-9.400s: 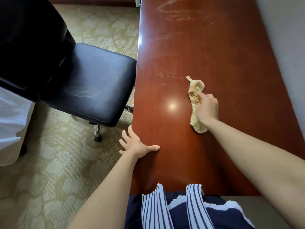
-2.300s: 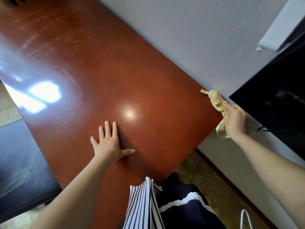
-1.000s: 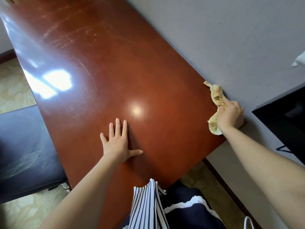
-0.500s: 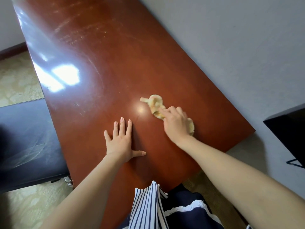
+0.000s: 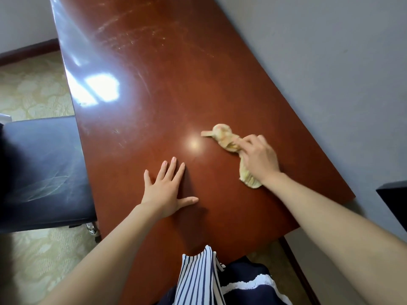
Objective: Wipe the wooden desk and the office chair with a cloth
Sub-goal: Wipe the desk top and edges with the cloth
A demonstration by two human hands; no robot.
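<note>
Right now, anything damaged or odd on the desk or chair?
Pale scratch-like streaks cross the desk at its far end; whitish smears mark the chair seat. Nothing spilled; the right hand grips the cloth mid-desk.

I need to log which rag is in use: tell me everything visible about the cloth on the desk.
The cloth is a small pale yellow rag, soft-looking and crumpled, bunched into a long strip with a flat tab at its far end. It lies on the glossy reddish-brown wooden desk, right of the middle. The right hand covers its middle, fingers curled on it; both ends stick out.
</note>
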